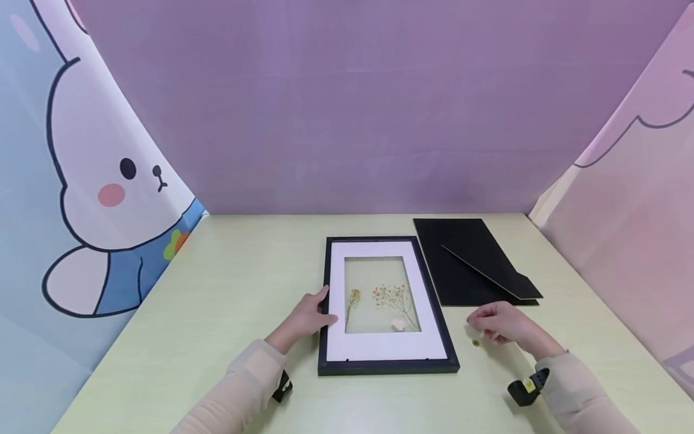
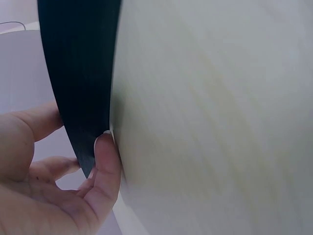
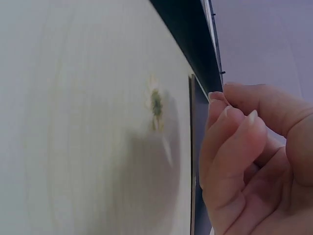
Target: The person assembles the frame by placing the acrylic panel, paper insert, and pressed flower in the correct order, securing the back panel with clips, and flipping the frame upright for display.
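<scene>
A black picture frame (image 1: 388, 366) with a white mat (image 1: 336, 346) lies on the table. Inside its window are a yellow dried flower (image 1: 353, 298), a sprig of small orange blossoms (image 1: 391, 295) and a pale petal-like piece (image 1: 399, 324). My left hand (image 1: 308, 313) grips the frame's left side, thumb on top; in the left wrist view its fingertips (image 2: 106, 154) reach under the edge. My right hand (image 1: 501, 325) hovers right of the frame, fingers loosely bent and thumb near the index finger; nothing shows between them. Close by lies a small pale flower with a greenish centre (image 3: 156, 104).
Behind the right hand lies a black backing board (image 1: 450, 235), with another black panel (image 1: 499, 271) resting tilted on it. Purple and cartoon-printed walls (image 1: 347, 120) enclose the pale table (image 1: 244, 259) at the back and sides.
</scene>
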A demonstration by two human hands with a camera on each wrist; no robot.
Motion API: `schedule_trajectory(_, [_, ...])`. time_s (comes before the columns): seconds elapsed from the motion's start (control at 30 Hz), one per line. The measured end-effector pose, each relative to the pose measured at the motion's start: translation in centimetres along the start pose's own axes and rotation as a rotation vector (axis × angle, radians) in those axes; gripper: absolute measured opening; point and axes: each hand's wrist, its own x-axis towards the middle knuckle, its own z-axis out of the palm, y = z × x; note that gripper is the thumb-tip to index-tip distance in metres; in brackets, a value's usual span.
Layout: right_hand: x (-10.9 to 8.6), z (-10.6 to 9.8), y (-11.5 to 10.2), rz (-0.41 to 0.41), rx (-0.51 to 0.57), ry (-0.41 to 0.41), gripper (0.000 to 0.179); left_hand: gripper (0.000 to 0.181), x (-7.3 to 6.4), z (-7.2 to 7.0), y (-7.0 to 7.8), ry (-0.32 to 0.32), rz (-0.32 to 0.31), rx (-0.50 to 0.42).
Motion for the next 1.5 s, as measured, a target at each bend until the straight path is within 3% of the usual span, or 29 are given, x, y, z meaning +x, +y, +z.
schedule_trajectory(0.3, [-0.3,0.6,0.6,0.058,-0.134,0.046,0.007,0.074,-0.1,-0.1,0.1,0.002,-0.012,0.004])
schedule_trajectory(0.63, [-0.5,0.7,0.9,0.109,-0.196,0.077,0.004,0.074,-0.2,-0.1,0.1,-0.001,0.0,-0.007])
schedule_trajectory(0.97, [-0.8,1.7,0.7,0.05,-0.38,0.131,0.008,0.074,-0.3,-0.2,0.1,0.0,-0.004,-0.005])
schedule_trajectory(1.23, [-0.8,1.7,0.8,0.021,-0.366,0.109,0.008,0.073,-0.2,-0.1,0.0,0.0,-0.001,-0.01])
schedule_trajectory(1.5, [-0.8,1.1,1.3,0.004,-0.264,0.079,0.005,0.073,-0.1,-0.1,0.1,-0.004,0.001,-0.004])
